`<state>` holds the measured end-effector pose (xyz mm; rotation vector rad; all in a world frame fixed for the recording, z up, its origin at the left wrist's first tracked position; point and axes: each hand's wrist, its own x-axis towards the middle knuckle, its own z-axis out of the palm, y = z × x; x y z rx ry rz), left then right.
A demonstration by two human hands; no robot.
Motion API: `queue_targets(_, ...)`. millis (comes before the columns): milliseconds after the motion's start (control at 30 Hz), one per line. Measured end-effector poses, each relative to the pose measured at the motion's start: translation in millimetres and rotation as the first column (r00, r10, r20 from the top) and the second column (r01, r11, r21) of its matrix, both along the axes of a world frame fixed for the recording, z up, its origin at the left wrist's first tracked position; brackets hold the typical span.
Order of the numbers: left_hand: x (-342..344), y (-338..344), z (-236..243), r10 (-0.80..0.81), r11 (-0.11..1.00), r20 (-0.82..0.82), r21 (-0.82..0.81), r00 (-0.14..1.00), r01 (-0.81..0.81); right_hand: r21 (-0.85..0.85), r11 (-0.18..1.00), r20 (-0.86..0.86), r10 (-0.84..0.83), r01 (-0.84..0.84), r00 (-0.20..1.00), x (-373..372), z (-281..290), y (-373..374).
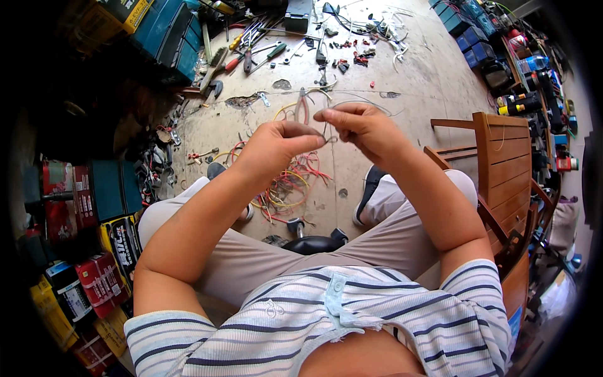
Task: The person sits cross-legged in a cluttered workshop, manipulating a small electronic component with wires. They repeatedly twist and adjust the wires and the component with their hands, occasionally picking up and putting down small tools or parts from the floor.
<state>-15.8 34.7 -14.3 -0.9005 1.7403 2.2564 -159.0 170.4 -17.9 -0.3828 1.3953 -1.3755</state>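
Note:
My left hand [274, 145] is closed in a pinch on a thin dark wire [326, 129], its thumb and forefinger pressed together. Close beside it, my right hand [363, 127] pinches the same wire a little higher up. A small loop shows at the left fingertips. Just beyond the hands a pair of pliers [303, 104] with reddish handles is seen, apart from the fingers. Below them on the floor lies a tangled heap of red and yellow wires [295, 183] between my feet.
Screwdrivers [274, 51] and other hand tools lie at the far left, near a dark battery [298, 16]. Cable scraps [361, 56] are scattered far ahead. A wooden folding chair [502, 157] stands at right. Stacked boxed batteries [100, 283] line the left; a cluttered shelf [534, 81] is far right.

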Motion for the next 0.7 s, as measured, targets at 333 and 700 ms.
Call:
queue_targets(333, 9.7, 4.3, -7.0, -0.250, 0.955, 0.029, -0.159, 0.968, 0.251, -0.012, 0.996, -0.040, -0.089, 0.088, 0.995, -30.7, 3.9, 11.2)
queue_targets(700, 15.4, 6.8, -17.7, -0.347, 0.899, 0.105, -0.244, 0.932, 0.363, -0.071, 0.971, 0.119, -0.219, 0.229, 0.968, -39.6, -4.1, 11.7)
